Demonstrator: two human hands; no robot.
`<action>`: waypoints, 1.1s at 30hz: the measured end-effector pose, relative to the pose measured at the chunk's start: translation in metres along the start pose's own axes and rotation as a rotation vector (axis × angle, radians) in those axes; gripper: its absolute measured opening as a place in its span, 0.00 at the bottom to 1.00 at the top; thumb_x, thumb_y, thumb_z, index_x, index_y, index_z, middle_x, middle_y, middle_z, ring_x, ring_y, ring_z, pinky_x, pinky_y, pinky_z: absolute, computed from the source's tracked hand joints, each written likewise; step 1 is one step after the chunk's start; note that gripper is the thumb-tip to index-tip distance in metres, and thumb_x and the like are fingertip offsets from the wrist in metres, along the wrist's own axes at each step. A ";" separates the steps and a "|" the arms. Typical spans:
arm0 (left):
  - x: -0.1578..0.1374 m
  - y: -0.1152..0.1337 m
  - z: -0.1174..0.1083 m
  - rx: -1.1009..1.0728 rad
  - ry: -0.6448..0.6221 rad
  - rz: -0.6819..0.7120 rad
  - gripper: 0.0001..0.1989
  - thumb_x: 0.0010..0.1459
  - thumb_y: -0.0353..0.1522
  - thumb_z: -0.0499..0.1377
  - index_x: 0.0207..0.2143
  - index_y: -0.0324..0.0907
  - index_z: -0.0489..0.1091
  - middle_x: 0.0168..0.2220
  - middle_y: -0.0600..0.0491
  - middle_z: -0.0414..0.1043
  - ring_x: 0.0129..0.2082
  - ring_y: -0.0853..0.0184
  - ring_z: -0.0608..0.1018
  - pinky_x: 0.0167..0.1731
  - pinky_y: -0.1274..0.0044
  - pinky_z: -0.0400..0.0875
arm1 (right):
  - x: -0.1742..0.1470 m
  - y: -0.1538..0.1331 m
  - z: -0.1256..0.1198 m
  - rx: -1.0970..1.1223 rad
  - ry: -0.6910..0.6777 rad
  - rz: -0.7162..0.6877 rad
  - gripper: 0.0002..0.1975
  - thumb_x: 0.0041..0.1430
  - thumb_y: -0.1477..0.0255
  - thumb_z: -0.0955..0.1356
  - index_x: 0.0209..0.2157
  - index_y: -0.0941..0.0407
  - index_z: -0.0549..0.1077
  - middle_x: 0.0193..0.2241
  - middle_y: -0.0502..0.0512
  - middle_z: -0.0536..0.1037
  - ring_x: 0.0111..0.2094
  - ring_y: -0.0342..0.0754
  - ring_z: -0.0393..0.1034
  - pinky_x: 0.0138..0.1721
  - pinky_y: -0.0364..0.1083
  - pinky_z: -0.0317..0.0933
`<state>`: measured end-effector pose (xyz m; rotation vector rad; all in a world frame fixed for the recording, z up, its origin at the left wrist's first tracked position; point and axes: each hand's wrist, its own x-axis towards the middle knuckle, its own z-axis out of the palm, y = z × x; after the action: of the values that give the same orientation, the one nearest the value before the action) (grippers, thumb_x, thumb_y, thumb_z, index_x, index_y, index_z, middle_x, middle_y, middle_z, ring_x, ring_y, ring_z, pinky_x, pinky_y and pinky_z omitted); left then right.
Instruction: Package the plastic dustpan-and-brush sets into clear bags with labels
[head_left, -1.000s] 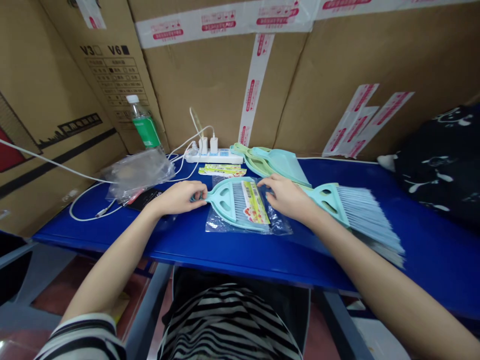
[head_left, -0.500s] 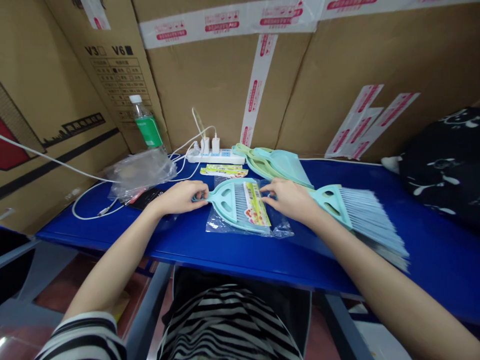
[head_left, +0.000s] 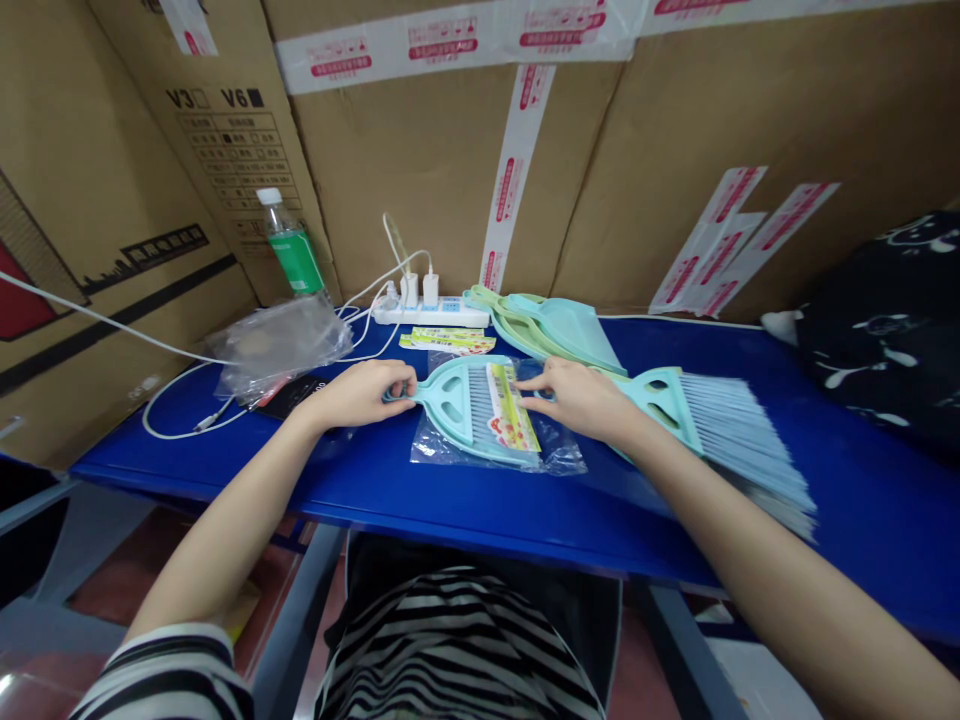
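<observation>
A light-blue hand brush (head_left: 452, 403) lies bristles to the right on a dustpan of the same colour (head_left: 491, 458), over a clear plastic bag (head_left: 562, 460). My left hand (head_left: 365, 392) is closed around their handle end. Across the bristles rests a yellow-green label card (head_left: 511, 408) with a flower print. My right hand (head_left: 577, 398) is at the card's right edge, index finger and thumb stretched out with a gap between them. Whether its fingertips touch the card or the bag film is hard to tell.
More brushes (head_left: 739, 430) lie right, partly behind my right forearm. Green and blue dustpans (head_left: 574, 330) stand behind, near label cards (head_left: 450, 340) and a power strip (head_left: 431, 312). Left are plastic bags (head_left: 289, 340), cables and a bottle (head_left: 294, 255). Cardboard (head_left: 420, 150) walls the back.
My right hand's index finger and thumb have shifted slightly at the card's edge. My left hand, the brush and the dustpan look the same as before.
</observation>
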<state>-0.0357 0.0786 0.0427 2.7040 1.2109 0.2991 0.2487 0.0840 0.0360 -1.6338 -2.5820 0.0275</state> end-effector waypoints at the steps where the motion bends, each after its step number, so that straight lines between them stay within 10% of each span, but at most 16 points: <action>1: 0.000 0.000 0.000 0.003 0.000 0.000 0.05 0.55 0.34 0.55 0.29 0.41 0.67 0.26 0.56 0.67 0.27 0.70 0.69 0.29 0.78 0.60 | 0.000 0.000 -0.001 0.005 -0.011 0.004 0.15 0.58 0.67 0.66 0.45 0.48 0.78 0.33 0.57 0.74 0.33 0.51 0.71 0.31 0.45 0.60; 33: 0.000 0.000 -0.001 0.006 0.002 0.005 0.05 0.55 0.33 0.55 0.29 0.41 0.66 0.26 0.57 0.66 0.27 0.70 0.68 0.29 0.78 0.60 | -0.003 -0.006 0.001 -0.101 -0.009 -0.022 0.18 0.60 0.60 0.65 0.51 0.46 0.74 0.31 0.56 0.72 0.28 0.47 0.67 0.27 0.43 0.52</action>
<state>-0.0360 0.0786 0.0434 2.7131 1.2071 0.3000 0.2443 0.0783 0.0352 -1.6409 -2.6488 -0.0986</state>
